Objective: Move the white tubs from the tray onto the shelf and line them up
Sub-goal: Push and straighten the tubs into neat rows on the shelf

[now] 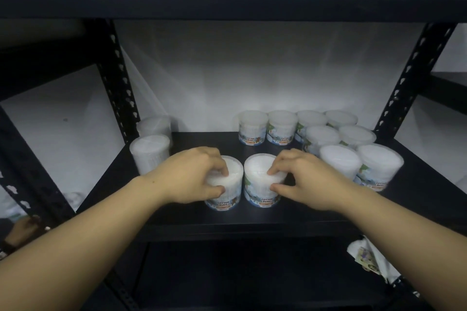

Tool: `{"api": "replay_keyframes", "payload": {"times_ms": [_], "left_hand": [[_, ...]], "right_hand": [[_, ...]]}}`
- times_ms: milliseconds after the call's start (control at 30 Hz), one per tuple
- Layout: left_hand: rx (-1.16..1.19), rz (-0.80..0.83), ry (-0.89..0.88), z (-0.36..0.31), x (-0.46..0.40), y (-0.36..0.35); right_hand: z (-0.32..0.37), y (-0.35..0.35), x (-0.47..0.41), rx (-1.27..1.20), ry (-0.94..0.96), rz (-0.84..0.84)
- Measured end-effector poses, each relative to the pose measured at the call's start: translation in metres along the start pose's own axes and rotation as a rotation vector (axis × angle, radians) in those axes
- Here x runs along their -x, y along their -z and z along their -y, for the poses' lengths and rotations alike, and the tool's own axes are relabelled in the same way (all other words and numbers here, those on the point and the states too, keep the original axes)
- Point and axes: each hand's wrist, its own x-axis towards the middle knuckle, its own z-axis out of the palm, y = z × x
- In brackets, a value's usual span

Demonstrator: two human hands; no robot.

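Two white cotton-bud tubs stand side by side near the front of the black shelf (252, 219). My left hand (192, 177) grips the left tub (225, 192) from above, fingers on its lid and thumb on its side. My right hand (303, 179) grips the right tub (260, 184) the same way. Several more white tubs (336, 144) stand in rows at the back right of the shelf. Two further tubs (150, 151) stand at the left edge by the post. The tray is not in view.
Black perforated posts rise at the left (118, 78) and right (414, 78) of the bay, and an upper shelf board (227, 0) runs overhead. A white wall backs the shelf. White packaging (366, 257) lies at the lower right. A dark lower shelf sits below.
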Motion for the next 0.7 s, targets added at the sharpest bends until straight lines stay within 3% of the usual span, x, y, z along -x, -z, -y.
{"api": "replay_keyframes", "payload": {"times_ms": [433, 700], "left_hand": [[0.021, 0.031, -0.003, -0.017, -0.058, -0.012], [0.054, 0.005, 0.082, -0.015, -0.111, -0.024]], "right_hand": [[-0.047, 0.016, -0.007, 0.007, -0.112, 0.025], [-0.086, 0.022, -0.032, 0.063, -0.205, 0.029]]}}
